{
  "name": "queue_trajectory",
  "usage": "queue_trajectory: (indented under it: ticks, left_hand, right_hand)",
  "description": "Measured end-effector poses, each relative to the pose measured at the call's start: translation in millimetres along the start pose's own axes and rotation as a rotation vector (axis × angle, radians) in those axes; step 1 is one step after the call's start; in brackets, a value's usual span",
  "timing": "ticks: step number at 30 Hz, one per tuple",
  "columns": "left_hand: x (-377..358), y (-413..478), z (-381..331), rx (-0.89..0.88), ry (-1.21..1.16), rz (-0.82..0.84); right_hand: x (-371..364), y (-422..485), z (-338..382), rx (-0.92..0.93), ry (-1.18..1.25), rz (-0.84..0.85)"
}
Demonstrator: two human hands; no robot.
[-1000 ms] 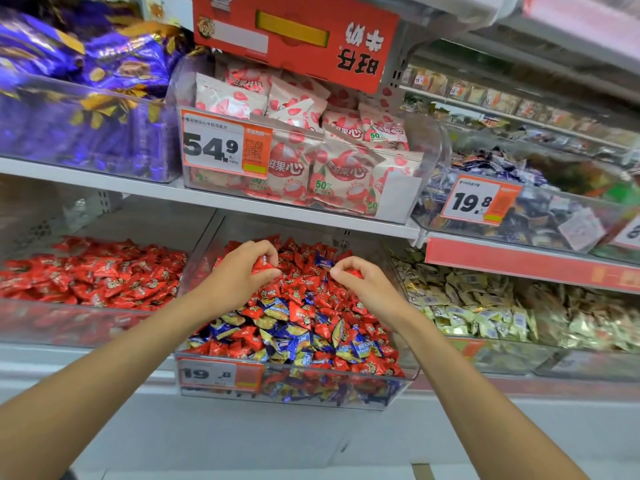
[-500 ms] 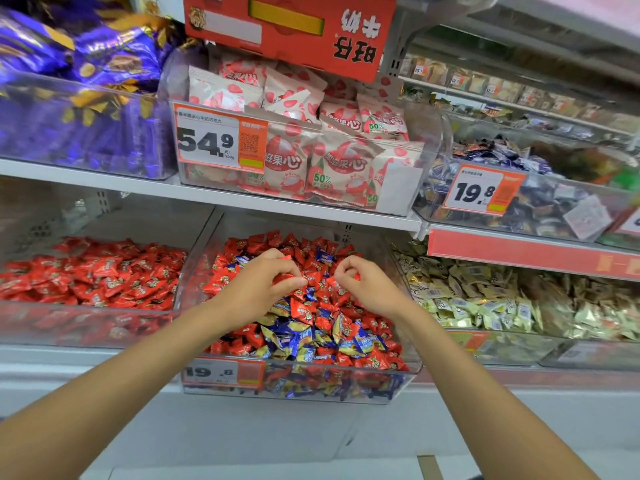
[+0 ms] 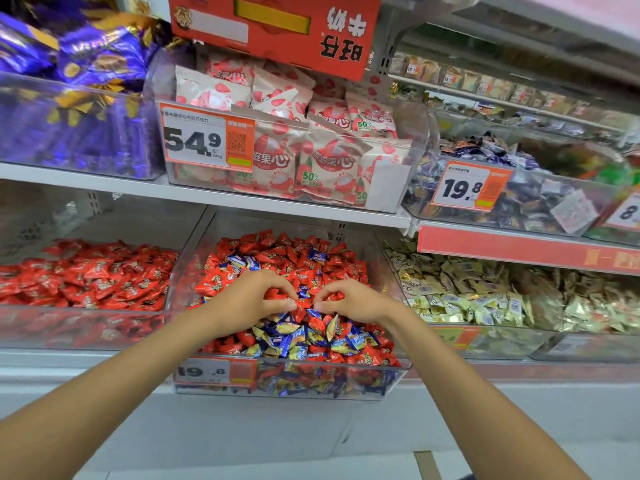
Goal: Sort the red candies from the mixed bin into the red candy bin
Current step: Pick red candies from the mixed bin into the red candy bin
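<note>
Red bin (image 3: 86, 275) on the left, only reds inside. Mixed bin (image 3: 329, 384) just right of it: reds (image 3: 301, 261) far, blues (image 3: 291, 337) heaped near. Left hand (image 3: 247, 301) over the mix, fingers curled, pinching reds. Right hand (image 3: 353, 301) just beside it, likewise curled on reds. Best: pinch tight, check no blues ride along, then carry left over the wall and drop.

Mixed bin (image 3: 185, 289) right of unmixed bin (image 3: 86, 309)
</note>
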State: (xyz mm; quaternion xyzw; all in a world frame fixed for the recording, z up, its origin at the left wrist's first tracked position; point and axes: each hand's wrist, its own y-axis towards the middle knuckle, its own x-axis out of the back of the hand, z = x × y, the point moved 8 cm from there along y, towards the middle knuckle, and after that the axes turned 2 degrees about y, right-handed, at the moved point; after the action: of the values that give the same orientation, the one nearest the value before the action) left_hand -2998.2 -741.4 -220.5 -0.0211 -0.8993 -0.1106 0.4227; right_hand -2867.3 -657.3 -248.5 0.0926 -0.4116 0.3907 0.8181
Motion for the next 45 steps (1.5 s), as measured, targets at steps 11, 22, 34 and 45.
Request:
queue_trajectory:
  ticks: [11, 22, 34, 45]
  left_hand:
    - [52.8, -2.5, 35.3, 0.171, -0.057, -0.293]
    - [27.8, 12.2, 49.5, 0.225, 0.312, -0.051]
    - [51.4, 1.1, 50.1, 0.204, 0.096, -0.267]
    - [42.3, -13.5, 22.7, 0.123, 0.124, -0.099]
  right_hand:
    - [33.6, -6.8, 8.8, 0.099, 0.151, -0.249]
    - [19.3, 29.1, 25.6, 0.115, 0.096, -0.288]
    - [-14.5, 55.7, 23.3, 0.065, -0.073, -0.078]
    - [27.1, 10.4, 26.0, 0.17, 0.061, -0.26]
